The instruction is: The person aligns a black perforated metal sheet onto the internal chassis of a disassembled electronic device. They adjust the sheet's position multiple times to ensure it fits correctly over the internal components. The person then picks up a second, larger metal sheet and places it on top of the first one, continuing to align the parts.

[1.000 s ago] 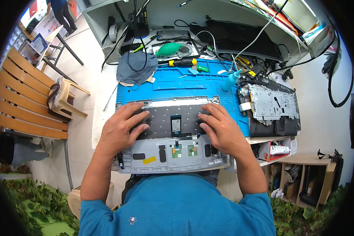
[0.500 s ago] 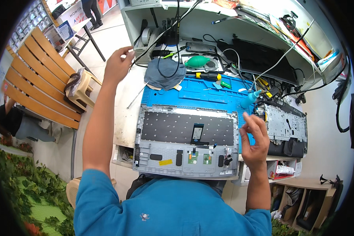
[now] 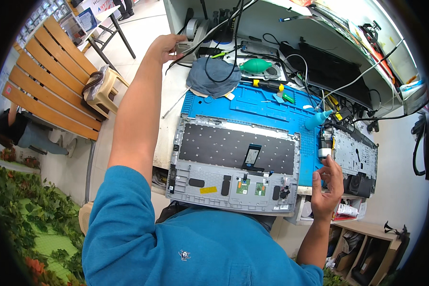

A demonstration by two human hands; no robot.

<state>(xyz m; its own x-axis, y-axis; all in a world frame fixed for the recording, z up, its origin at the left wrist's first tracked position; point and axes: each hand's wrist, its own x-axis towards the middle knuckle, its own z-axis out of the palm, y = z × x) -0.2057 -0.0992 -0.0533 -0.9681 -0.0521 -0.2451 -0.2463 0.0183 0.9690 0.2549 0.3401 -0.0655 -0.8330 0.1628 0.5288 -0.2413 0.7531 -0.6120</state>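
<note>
Head view shows the left hand (image 3: 165, 47) at a tape dispenser (image 3: 192, 30), its grip unclear; well apart from it, the right hand (image 3: 327, 193), loosely unclenched, is beside the grey laptop panel (image 3: 229, 164) lying partly on the blue mat (image 3: 252, 110).

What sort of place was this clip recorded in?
Probably an electronics repair bench, perhaps in a shop. An opened laptop case lies partly over a blue work mat, and a yellow-and-black hand tool lies beyond it.
</note>
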